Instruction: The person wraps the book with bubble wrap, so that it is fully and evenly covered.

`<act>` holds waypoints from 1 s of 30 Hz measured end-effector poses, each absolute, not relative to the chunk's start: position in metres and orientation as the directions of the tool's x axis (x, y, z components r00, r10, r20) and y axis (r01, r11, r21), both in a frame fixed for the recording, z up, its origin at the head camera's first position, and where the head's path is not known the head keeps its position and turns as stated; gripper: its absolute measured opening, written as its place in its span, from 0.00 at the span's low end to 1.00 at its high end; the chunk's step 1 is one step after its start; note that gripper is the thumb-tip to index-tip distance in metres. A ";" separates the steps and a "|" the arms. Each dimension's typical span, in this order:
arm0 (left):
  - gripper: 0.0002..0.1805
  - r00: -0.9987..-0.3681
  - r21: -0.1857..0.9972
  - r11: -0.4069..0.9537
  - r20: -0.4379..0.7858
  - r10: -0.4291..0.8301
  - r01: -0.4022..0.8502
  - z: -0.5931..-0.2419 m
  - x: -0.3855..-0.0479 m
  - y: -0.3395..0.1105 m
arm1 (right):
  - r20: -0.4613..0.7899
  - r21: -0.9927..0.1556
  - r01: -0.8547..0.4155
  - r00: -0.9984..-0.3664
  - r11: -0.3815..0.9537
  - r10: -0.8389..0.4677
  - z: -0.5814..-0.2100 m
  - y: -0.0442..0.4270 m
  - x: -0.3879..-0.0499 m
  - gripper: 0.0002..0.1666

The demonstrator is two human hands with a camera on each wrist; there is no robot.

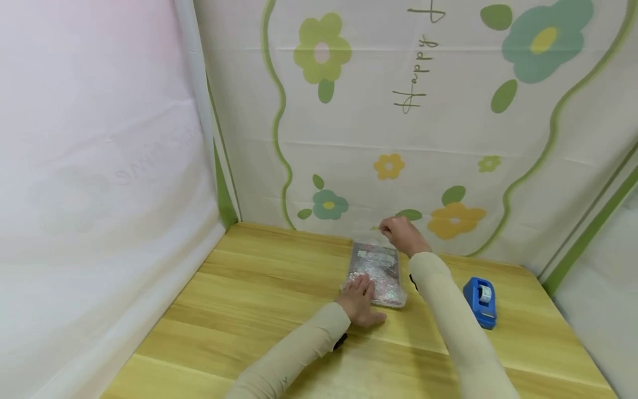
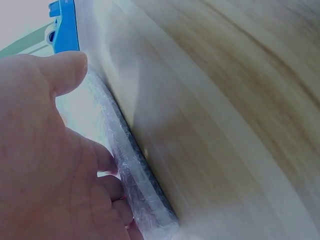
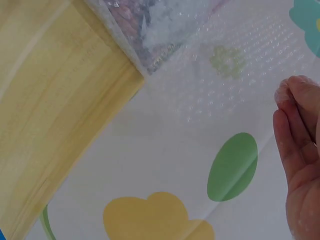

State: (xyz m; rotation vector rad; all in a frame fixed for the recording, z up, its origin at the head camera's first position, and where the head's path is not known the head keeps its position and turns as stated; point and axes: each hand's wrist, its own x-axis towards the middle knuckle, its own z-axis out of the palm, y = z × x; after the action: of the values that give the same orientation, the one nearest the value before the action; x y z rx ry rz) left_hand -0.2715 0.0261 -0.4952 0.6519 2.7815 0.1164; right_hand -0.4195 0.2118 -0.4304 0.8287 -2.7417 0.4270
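A flat, dark rectangular item wrapped in clear bubble wrap [image 1: 384,269] lies on the wooden table near its back edge. My left hand [image 1: 360,302] rests on its near left part with fingers spread, the thumb on the wood. From the left wrist the package's side [image 2: 132,172] shows beneath those fingers. Above the far edge, my right hand [image 1: 404,235] pinches an end of the bubble wrap between thumb and fingertips. That loose sheet [image 3: 200,92] stretches up from the package in the right wrist view. What exactly is wrapped cannot be made out.
A blue tape dispenser [image 1: 480,303] with a roll of tape stands on the table [image 1: 239,299] to the right of the right forearm. White cloth with printed flowers [image 1: 349,127] hangs close behind the back edge; more cloth hangs at both sides.
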 end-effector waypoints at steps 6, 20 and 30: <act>0.51 -0.857 0.164 0.893 -0.252 0.449 0.419 -0.495 -0.271 0.023 | 0.296 -0.189 -0.601 -0.789 0.777 -0.538 -0.439 0.209 -0.407 0.08; 0.51 -0.857 0.178 0.889 -0.244 0.454 0.421 -0.492 -0.271 0.023 | 0.298 -0.166 -0.683 -0.722 0.711 -0.624 -0.464 0.212 -0.387 0.06; 0.51 -0.853 0.174 0.892 -0.262 0.450 0.417 -0.494 -0.273 0.026 | 0.298 -0.177 -0.687 -0.719 0.704 -0.628 -0.490 0.216 -0.380 0.06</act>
State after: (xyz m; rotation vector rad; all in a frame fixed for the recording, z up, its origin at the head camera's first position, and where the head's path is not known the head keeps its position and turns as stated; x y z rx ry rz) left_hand -0.2734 0.0263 -0.4944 0.6485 2.7620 0.1596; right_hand -0.3798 0.2163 -0.4904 1.0550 -2.6973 0.4078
